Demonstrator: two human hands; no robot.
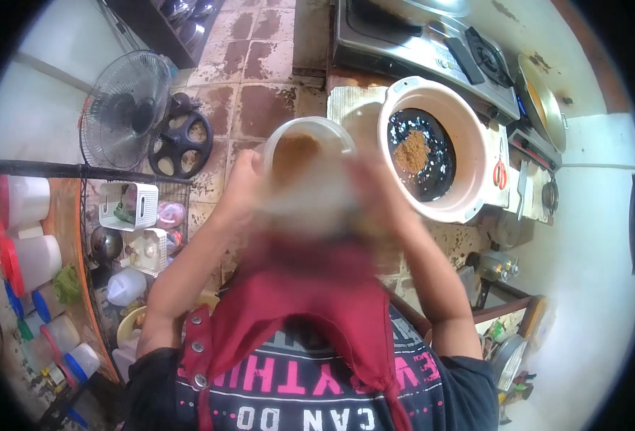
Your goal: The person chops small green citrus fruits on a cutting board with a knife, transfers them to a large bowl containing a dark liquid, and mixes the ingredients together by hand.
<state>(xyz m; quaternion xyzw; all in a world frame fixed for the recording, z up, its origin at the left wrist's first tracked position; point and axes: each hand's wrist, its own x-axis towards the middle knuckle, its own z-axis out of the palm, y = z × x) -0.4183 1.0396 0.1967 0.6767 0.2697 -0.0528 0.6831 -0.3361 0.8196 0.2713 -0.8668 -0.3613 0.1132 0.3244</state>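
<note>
In front of my chest, my left hand [245,176] is wrapped around the side of a clear round plastic container [310,123] with brown powder [296,152] inside. My right hand [375,179] is beside the container's other side; blur smears its fingers, so its grip cannot be made out. The lower part of the container is blurred too. Just to the right stands a pale pink basin [469,161] with two handles. Inside it lies a dark liquid [439,176] with light specks, and a heap of brown powder [412,152] sits on it.
The basin rests on a counter covered with paper [353,104], beside a gas stove [411,54]. Red-handled scissors [500,174] and a knife [523,188] lie right of it. A standing fan [127,108] and a rack with white baskets [127,205] are at the left.
</note>
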